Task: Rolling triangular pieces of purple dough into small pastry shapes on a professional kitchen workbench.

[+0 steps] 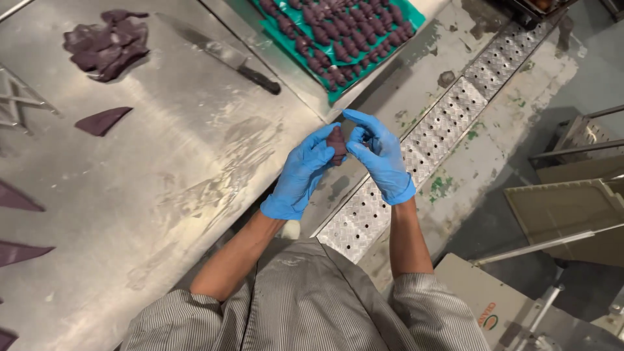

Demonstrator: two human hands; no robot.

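We pinch a small purple dough piece [336, 144] between our left hand [303, 174] and right hand [381, 158], both curled around it beyond the worktop [162, 188] edge, so a slack grip could drop it to the floor.

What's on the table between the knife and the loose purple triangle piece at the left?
In the head view, only bare, smeared steel table lies between the knife and the purple triangle. The heap of purple scraps sits farther back, off that line.
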